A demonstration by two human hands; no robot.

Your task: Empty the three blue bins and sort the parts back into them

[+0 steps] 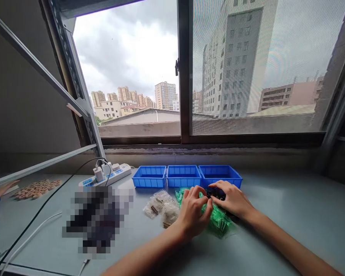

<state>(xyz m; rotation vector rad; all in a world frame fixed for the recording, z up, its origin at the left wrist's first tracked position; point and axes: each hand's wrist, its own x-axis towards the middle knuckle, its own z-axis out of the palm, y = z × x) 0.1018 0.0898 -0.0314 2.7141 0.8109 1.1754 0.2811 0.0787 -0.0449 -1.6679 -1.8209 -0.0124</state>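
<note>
Both my hands rest on a heap of clear bags filled with small green parts (218, 222) on the grey table. My left hand (193, 211) has its fingers curled over the near side of the heap, pinching at a bag. My right hand (232, 199) lies over the far side, fingers bent around a small black thing (215, 193) that I cannot make out. Just behind the hands three blue plastic bins (183, 175) stand in a row under the window.
Left of the heap lie clear bags of small brown parts (160, 208). A white power strip (106, 175) with plugs and cables sits further left. Beyond a metal frame, another person's hand (1, 188) lies beside brown pieces (36, 188). A blurred patch covers something at front left.
</note>
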